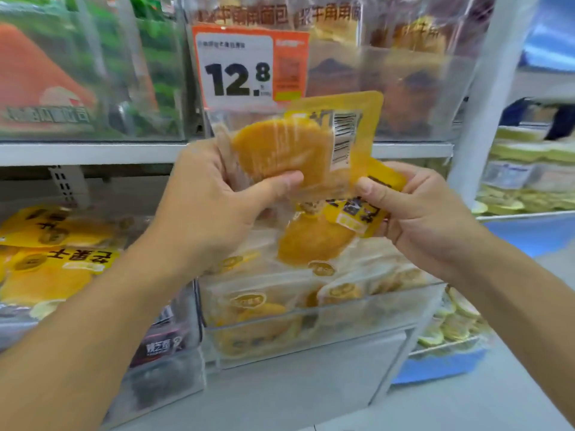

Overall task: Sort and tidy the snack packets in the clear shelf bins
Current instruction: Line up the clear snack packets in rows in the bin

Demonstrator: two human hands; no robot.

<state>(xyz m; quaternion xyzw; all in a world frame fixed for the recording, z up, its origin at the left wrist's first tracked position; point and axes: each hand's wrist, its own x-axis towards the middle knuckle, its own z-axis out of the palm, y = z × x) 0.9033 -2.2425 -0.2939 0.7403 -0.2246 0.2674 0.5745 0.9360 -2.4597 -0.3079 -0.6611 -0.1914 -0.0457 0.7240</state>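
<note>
Behind the held packets [298,150], a price tag [249,68] fronts stocked bins [404,309].

White metal shelving [93,152] fills the view, with a white upright post [485,98] at its right edge. A pale floor [466,405] lies below, and a blue base [441,367] sits under the neighbouring shelf unit.

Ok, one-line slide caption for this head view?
Both hands, left hand and right hand, hold yellow snack packets above a clear shelf bin.
</note>
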